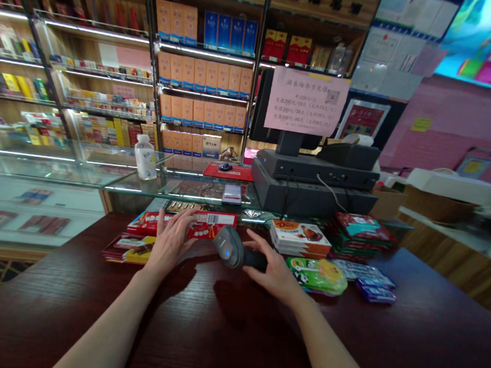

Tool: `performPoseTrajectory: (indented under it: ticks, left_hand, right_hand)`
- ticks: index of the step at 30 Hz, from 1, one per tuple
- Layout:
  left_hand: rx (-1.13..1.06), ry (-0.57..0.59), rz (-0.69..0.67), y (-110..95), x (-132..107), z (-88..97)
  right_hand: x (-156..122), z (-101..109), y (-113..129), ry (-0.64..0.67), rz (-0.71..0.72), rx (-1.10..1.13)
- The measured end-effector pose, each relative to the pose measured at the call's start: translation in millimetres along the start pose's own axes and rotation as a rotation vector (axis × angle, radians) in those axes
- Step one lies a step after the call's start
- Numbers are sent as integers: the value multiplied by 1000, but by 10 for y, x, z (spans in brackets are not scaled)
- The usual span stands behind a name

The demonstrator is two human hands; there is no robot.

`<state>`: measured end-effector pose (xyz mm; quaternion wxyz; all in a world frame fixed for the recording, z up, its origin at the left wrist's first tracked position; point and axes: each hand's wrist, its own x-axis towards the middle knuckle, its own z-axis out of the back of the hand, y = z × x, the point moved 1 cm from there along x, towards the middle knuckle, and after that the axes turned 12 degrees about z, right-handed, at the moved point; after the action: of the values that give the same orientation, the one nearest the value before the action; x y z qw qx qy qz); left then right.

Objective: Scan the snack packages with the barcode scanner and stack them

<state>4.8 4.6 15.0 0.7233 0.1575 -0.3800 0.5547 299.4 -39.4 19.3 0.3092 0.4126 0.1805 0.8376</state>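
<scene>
Your L fingers (181, 219) are spread and open, tips lying on the end of a red choc box (211, 226), w/ no clear wrap round it. Your R fingers (261, 244) are closed round the grip of a dark grey handheld barcode scanner (232, 247), blue light on, head angled at the box near its white barcode label (219, 219); can't tell if they touch. The box lies on the far part of the dark wood desk (215, 330), both hands over it. Just L of it: a 2nd red pack (147, 222) and a low pile of choc packs (130, 248). R of your R hand: a white & orange stack of boxes (300, 238), a green panda-print pack (317, 276), blue packs (376, 291), and a red & green pile (359, 237). Beyond the desk is a glass display case (78, 172) w/ a phone (232, 194) on top, plus a water bottle (146, 158) and a mouse (225, 167) on a red mat (229, 172). Further R: a POS terminal (315, 170) w/ a pink notice (306, 102) on top; behind it, shelves of cartons (204, 71).
</scene>
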Motion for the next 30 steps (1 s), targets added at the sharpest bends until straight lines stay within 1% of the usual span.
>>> performPoseTrajectory:
  ticks: [9, 13, 17, 21, 24, 27, 30]
  left_hand:
    - [19, -12, -14, 55, -9, -49]
    - [12, -7, -11, 52, -11, -42]
    - [-9, 3, 2, 26, -7, -12]
    - [-15, 13, 10, 12, -3, 8]
    - [-14, 10, 16, 11, -2, 15]
    - [-10, 12, 16, 11, -2, 19]
    - [-14, 13, 12, 1, -1, 24]
  right_hand:
    - [2, 2, 16, 9, -10, 0]
    - [-5, -4, 11, 36, -7, -8]
    - [-14, -38, 19, 117, 15, -44]
    - [-28, -99, 50, 248, 56, -111]
    - [-40, -143, 60, 338, 58, -162]
    - [-44, -169, 53, 379, 46, -184]
    - [-38, -168, 55, 391, 32, -174]
